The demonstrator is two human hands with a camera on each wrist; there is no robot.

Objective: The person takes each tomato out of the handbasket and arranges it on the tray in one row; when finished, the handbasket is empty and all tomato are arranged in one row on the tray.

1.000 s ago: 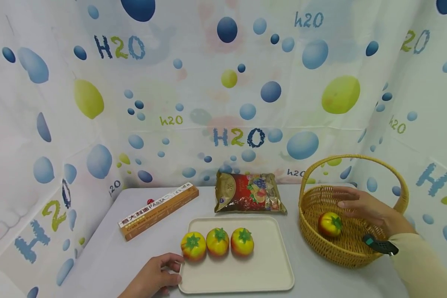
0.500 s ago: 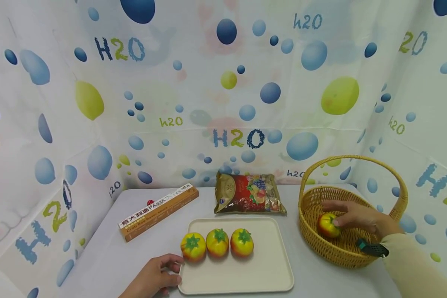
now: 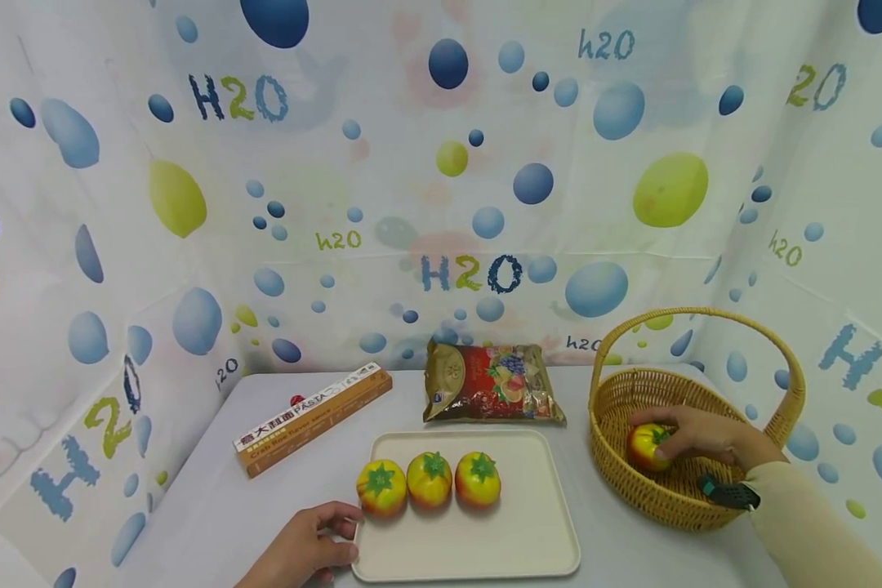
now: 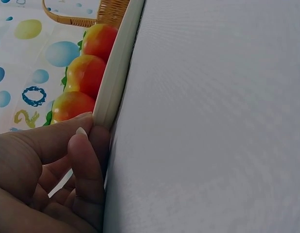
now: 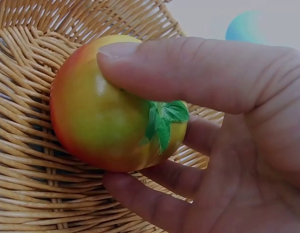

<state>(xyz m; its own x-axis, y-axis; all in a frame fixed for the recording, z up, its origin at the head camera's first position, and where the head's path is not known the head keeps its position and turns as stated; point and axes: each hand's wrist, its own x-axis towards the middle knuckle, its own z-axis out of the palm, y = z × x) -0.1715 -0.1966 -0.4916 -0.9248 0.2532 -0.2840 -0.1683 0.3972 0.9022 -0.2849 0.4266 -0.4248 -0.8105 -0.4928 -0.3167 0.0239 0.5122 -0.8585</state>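
My right hand (image 3: pixel 706 434) is down inside the wicker basket (image 3: pixel 608 482), gripping a yellow-red artificial tomato (image 5: pixel 101 111) with a green leafy top. In the right wrist view the thumb lies across one side of the tomato and the fingers curve round the other. On the left, my left hand (image 3: pixel 305 543) holds the edge of the cream tray (image 3: pixel 514 539) between its fingertips. Three similar tomatoes, the left one (image 3: pixel 382 488), the middle one (image 3: pixel 429 480) and the right one (image 3: pixel 478 480), sit in a row on the tray.
Behind the tray lies a red and gold snack bag (image 3: pixel 492 384). A long pasta box (image 3: pixel 316 418) rests at an angle on the back left of the white table (image 3: pixel 213 506). The basket's tall handle (image 3: pixel 694 310) arches over the right hand.
My right hand has lowered and moved left inside the basket, and its fingers have come round the tomato there. The left hand stays on the tray edge.
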